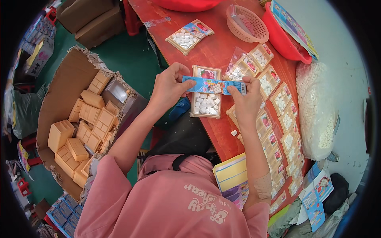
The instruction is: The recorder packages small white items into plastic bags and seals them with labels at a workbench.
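Both of my hands pinch a blue printed card strip (216,86), one at each end. My left hand (170,86) has its thumb on the strip's left end; my right hand (247,97) grips the right end. Crosswise under the strip is a tan plastic tray (193,107), with small white blocks (207,104) in its nearer part and a strawberry picture card (207,74) in its farther part. I cannot tell whether the strip touches the tray. Farther off lies another filled tray (184,40) with a blue strip across one part.
Several filled trays (281,99) line the red table (216,137) at right. A pink basket (248,27) and red basin (283,35) stand at the back. A large bag of white blocks (317,111) is far right. At left, a cardboard box (65,81) contains tan trays (89,113).
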A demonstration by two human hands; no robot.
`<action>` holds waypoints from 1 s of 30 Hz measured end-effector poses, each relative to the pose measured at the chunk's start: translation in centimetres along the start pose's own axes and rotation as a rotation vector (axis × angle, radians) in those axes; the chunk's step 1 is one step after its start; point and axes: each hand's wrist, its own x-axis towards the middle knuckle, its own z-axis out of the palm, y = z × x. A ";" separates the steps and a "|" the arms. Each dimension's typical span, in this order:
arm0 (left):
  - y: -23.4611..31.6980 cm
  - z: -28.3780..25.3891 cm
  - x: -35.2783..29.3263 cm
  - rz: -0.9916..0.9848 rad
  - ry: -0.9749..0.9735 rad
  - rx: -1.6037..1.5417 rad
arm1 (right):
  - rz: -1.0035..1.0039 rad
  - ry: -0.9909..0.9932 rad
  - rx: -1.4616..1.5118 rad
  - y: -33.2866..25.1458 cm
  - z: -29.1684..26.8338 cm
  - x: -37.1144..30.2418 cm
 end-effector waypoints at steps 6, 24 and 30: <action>-0.7 -0.6 -0.8 -0.009 0.096 0.105 | -0.161 -0.063 -0.226 -0.3 1.4 -0.5; -4.6 -1.4 -3.1 -0.221 -0.004 -0.278 | -0.090 -0.238 -0.075 -0.4 3.0 -2.9; -3.5 -0.9 -4.1 -0.349 -0.165 -0.984 | 0.323 -0.359 0.510 -1.2 2.2 -2.5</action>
